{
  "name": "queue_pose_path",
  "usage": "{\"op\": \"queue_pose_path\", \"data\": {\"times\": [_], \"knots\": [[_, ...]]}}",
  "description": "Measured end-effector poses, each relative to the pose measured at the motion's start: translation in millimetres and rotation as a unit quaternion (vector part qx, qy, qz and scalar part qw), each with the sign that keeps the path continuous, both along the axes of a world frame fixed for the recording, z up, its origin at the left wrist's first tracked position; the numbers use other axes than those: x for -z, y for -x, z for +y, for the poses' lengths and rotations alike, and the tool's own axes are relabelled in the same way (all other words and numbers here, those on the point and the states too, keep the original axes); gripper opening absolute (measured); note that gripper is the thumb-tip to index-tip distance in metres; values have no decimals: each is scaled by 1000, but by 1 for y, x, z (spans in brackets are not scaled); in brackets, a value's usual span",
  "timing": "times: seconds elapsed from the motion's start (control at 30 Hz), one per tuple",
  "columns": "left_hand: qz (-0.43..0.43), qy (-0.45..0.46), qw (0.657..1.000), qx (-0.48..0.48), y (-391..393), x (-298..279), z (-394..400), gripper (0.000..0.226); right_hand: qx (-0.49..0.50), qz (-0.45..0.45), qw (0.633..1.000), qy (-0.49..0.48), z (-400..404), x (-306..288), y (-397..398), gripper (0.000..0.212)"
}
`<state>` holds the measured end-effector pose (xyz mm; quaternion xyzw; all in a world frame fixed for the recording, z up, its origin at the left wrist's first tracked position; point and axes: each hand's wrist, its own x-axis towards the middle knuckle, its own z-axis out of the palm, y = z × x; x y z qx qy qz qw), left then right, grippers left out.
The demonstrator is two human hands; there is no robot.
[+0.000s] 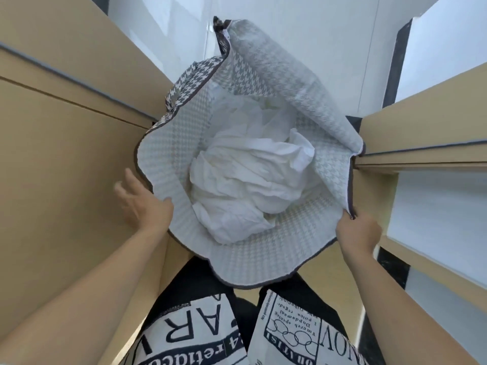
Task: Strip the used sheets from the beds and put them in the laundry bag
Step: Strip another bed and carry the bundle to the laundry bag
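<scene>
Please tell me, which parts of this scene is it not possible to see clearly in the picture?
- Head view: the bottom of the laundry bag, covered by the crumpled white sheets.
- The right hand fingertips, curled under the bag rim they grip.
- The left hand fingers, motion-blurred at the rim.
- The beds' tops, cut off by the frame edges.

A big laundry bag (184, 222) with a grey check pattern stands open between two tan beds (66, 159). White sheets (247, 177) lie crumpled inside. The right hand (358, 233) grips the bag's rim. The left hand (142, 201), fingers spread, touches the other side.
</scene>
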<state>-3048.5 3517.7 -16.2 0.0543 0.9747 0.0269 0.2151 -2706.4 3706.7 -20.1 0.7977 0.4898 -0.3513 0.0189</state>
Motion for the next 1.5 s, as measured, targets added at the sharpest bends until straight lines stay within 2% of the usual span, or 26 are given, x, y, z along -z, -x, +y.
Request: {"op": "queue_pose_path", "data": {"times": [0.07,0.13,0.17,0.23,0.27,0.4,0.57,0.73,0.97,1.0,1.1,1.17,1.27,1.37,1.5], "knots": [[-109,-8,991,-82,-14,-7,-3,92,1,16,1000,-2,8,-12,-9,17],[-165,-9,980,-111,-26,-13,-11,71,11,35,999,14,9,-19,-19,18],[-166,-10,981,-99,-31,-15,-15,57,16,40,999,23,8,-24,-22,18],[-131,-14,990,-57,-40,-23,-22,13,19,47,998,31,4,-31,-24,17],[-115,-16,992,-41,-43,-27,-25,11,14,51,998,30,4,-35,-25,18],[-56,-17,998,-6,-33,-58,-34,19,5,75,997,-8,24,-58,-25,23],[-1,-46,998,34,-26,-80,-44,14,64,105,991,-60,34,-71,-40,25],[-52,-22,996,65,-50,-57,-44,14,42,57,997,-27,11,-50,-49,21],[-95,17,985,144,-56,-59,-53,18,19,65,997,-49,-28,-39,-45,17],[-103,21,982,155,-52,-62,-53,23,12,65,997,-46,-33,-42,-44,20],[-118,-3,972,204,-43,-71,-46,39,-1,78,997,-27,-53,-64,-36,46],[-111,-26,958,264,-40,-77,-39,47,-1,91,996,-23,-74,-82,-33,57],[-136,-44,919,367,-42,-89,-25,63,-7,101,995,-17,-114,-107,-28,67],[-194,-89,868,449,-52,-107,-12,71,-22,76,996,-31,-156,-130,-25,71],[-188,-91,787,581,-77,-141,5,75,0,59,997,-51,-202,-173,-30,74]]}}
